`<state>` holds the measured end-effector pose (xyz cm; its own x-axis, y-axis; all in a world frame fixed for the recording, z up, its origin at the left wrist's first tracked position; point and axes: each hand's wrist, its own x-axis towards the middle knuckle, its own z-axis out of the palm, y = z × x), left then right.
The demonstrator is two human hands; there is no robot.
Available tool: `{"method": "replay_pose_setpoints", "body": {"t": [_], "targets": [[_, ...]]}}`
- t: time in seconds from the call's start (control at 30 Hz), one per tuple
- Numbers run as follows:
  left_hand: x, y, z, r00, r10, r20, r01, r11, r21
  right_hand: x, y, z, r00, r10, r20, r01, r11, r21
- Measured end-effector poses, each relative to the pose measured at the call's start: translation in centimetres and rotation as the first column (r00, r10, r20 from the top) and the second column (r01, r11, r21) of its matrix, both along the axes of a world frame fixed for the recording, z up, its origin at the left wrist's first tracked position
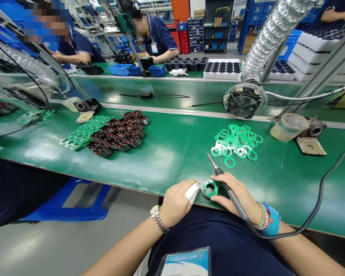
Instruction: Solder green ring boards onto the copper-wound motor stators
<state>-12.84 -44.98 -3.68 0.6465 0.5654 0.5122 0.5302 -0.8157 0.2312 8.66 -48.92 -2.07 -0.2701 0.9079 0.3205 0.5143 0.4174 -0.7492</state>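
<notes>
No text can be read with certainty. At six o'clock, a rectangular blue-and-white card badge in a clear plastic sleeve carries one line of pale characters on its blue band, seen upside down and too blurred to spell out, with a small reddish triangular mark at the three o'clock end of the line. Just before twelve o'clock, a small pale rectangular badge on a co-worker's dark blue shirt shows print too small to make out.
</notes>
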Motion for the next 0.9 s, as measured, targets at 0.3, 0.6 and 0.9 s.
{"method": "replay_pose_setpoints", "body": {"t": [0.3,0.6,0.9], "targets": [[-0.2,1.9,1.7,0.967,-0.222,-0.124,0.245,0.944,0.222,-0.8,-0.3,-0.2,0.998,-0.052,0.037,0.049,0.996,0.074],[-0.4,2.9,2.1,0.931,-0.266,-0.25,0.319,0.927,0.199,-0.8,-0.5,-0.2,0.999,-0.051,0.017,0.05,0.996,0.067],[-0.3,3.2,1.9,0.922,-0.325,-0.211,0.33,0.944,-0.011,-0.8,-0.4,-0.2,0.999,-0.048,0.022,0.047,0.997,0.062]]}}
